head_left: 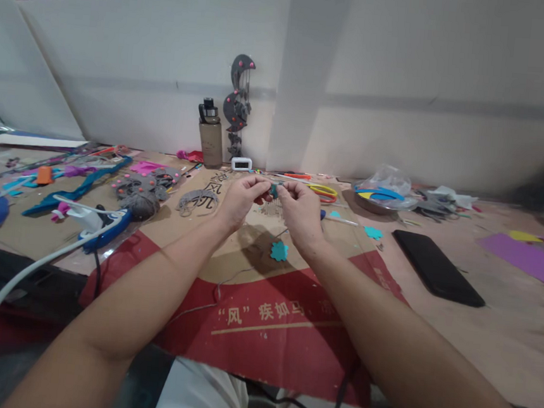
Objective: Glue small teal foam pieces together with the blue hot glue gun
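Observation:
My left hand [240, 199] and my right hand [301, 211] are raised together above the cardboard sheet [262, 317], fingertips meeting. Between them they pinch a small teal piece [273, 191], both hands closed on it. A thin cord hangs from the hands down to the cardboard. A teal flower-shaped foam cutout [279, 250] lies on the cardboard just below my right wrist. Another teal cutout [373, 232] lies farther right.
A blue and white glue gun [101, 222] with a white cable lies to the left. Grey foam shapes [145, 193], a bottle [210, 136], yellow-handled scissors [323, 191], a plastic-covered bowl [382, 198], a black phone [438, 267] and purple sheet [529, 259] surround the work spot.

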Available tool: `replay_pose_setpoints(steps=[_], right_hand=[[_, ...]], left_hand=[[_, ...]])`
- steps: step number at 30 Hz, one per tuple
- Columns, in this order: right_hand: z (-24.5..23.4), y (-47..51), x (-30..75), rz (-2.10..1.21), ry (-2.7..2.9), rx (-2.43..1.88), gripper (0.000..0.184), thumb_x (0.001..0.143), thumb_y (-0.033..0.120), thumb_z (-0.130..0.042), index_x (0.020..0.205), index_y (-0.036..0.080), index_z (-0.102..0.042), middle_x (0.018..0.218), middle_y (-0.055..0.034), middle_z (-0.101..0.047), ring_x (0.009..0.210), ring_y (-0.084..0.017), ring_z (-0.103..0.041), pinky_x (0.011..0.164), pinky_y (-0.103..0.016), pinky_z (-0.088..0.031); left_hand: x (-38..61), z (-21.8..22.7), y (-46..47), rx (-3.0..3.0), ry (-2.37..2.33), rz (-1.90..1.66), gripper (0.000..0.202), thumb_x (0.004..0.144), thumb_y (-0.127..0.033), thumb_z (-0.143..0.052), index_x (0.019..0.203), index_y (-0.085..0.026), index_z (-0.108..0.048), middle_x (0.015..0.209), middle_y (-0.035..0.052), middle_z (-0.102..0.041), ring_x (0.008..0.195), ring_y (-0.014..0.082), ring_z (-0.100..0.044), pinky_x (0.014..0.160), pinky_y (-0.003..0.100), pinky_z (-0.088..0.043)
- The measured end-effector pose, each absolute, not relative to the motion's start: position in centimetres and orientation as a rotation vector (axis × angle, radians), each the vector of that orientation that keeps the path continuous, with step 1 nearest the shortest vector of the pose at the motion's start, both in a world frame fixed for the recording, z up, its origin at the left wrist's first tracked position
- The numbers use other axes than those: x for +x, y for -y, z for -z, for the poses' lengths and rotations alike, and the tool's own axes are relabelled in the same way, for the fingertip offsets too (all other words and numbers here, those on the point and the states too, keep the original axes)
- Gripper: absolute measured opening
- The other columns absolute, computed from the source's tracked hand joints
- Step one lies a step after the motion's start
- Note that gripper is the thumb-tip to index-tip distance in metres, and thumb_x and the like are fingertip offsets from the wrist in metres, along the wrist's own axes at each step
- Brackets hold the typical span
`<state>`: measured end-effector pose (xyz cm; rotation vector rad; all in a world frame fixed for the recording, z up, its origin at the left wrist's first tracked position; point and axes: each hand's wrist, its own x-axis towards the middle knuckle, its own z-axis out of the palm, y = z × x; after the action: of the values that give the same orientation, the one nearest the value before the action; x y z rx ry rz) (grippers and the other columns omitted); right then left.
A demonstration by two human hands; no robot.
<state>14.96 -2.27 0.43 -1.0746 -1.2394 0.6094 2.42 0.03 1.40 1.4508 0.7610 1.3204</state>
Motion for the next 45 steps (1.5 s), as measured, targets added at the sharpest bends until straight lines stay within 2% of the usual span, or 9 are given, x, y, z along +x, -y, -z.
replay_pose_setpoints(steps=[5,14,18,21,25,31,36,41,45], right_hand=[[-0.7,2.5,14.8,-0.615,1.234,-1.072,0.014,0.075,0.032,-0.058,0.073,0.018,-0.055,0.058,0.0064,-0.043,0.052,-0.009,-0.034,0.051,-0.024,-0.027],[-0.4,2.6,15.0,-0.625,1.286,-1.066,0.013,0.077,0.03,-0.056,0.072,0.018,-0.054,0.057,0.0063,-0.041,0.052,-0.008,-0.033,0.051,-0.024,-0.027],[0.1,2.1,15.1,-0.689,1.307,-0.98,0.014,0.078,0.033,-0.057,0.083,0.019,-0.055,0.063,0.0057,-0.043,0.056,-0.009,-0.038,0.053,-0.024,-0.031],[0.6,1.9,15.0,-0.697,1.291,-0.974,0.023,0.076,0.029,-0.06,0.096,0.021,-0.051,0.068,0.0057,-0.046,0.059,-0.01,-0.043,0.055,-0.024,-0.035],[0.7,2.1,14.9,-0.595,1.267,-0.989,0.028,0.075,0.023,-0.061,0.098,0.022,-0.045,0.074,0.0042,-0.049,0.064,-0.011,-0.048,0.06,-0.025,-0.039],[0.4,2.9,15.0,-0.342,1.487,-1.028,0.009,0.081,0.021,-0.056,0.09,0.02,-0.056,0.076,0.0007,-0.054,0.068,-0.013,-0.049,0.067,-0.028,-0.04],[0.6,3.0,15.0,-0.288,1.566,-1.033,0.011,0.083,0.022,-0.053,0.09,0.019,-0.061,0.084,-0.0041,-0.061,0.077,-0.016,-0.055,0.072,-0.031,-0.043],[1.4,2.8,14.7,-0.338,1.647,-0.985,0.011,0.085,0.024,-0.053,0.087,0.02,-0.062,0.087,-0.0051,-0.064,0.081,-0.018,-0.057,0.075,-0.033,-0.044],[1.6,2.5,14.6,-0.451,1.615,-0.975,0.015,0.084,0.025,-0.052,0.098,0.02,-0.058,0.091,-0.0051,-0.064,0.08,-0.017,-0.058,0.075,-0.033,-0.046]], left_hand=[[2.5,-1.3,-0.3,1.425,-0.755,-1.334,0.021,0.068,-0.028,-0.07,0.085,-0.016,-0.065,0.071,0.0,-0.063,0.06,0.0083,-0.056,0.057,0.023,-0.039],[2.3,-1.3,-0.5,1.448,-0.805,-1.285,0.018,0.066,-0.031,-0.073,0.075,-0.016,-0.068,0.069,0.0005,-0.063,0.062,0.0087,-0.053,0.059,0.023,-0.038],[2.3,-1.3,-0.6,1.42,-0.832,-1.33,0.016,0.066,-0.03,-0.072,0.071,-0.016,-0.067,0.064,-0.0003,-0.06,0.059,0.0078,-0.051,0.055,0.022,-0.033],[2.3,-1.2,-0.7,1.399,-0.878,-1.368,0.016,0.068,-0.03,-0.07,0.073,-0.015,-0.066,0.062,-0.0006,-0.058,0.056,0.007,-0.047,0.052,0.022,-0.03],[2.3,-1.0,-0.8,1.41,-0.943,-1.426,0.016,0.071,-0.031,-0.068,0.074,-0.015,-0.066,0.061,-0.0005,-0.057,0.055,0.0075,-0.047,0.051,0.022,-0.029],[2.4,-1.3,-0.2,1.388,-0.954,-1.433,0.014,0.072,-0.029,-0.068,0.073,-0.015,-0.065,0.06,-0.001,-0.055,0.053,0.0067,-0.045,0.047,0.021,-0.027],[2.4,-1.5,-0.1,1.268,-0.898,-1.417,0.014,0.07,-0.026,-0.07,0.071,-0.014,-0.063,0.063,-0.0007,-0.055,0.053,0.0053,-0.045,0.045,0.019,-0.024],[2.2,-1.5,-0.7,1.132,-0.854,-1.406,0.012,0.069,-0.023,-0.07,0.072,-0.014,-0.063,0.061,-0.002,-0.053,0.051,0.004,-0.044,0.042,0.017,-0.022],[1.9,-1.4,-1.2,1.073,-0.853,-1.425,0.012,0.07,-0.022,-0.071,0.073,-0.013,-0.062,0.06,-0.0022,-0.052,0.049,0.0032,-0.043,0.04,0.016,-0.02]])
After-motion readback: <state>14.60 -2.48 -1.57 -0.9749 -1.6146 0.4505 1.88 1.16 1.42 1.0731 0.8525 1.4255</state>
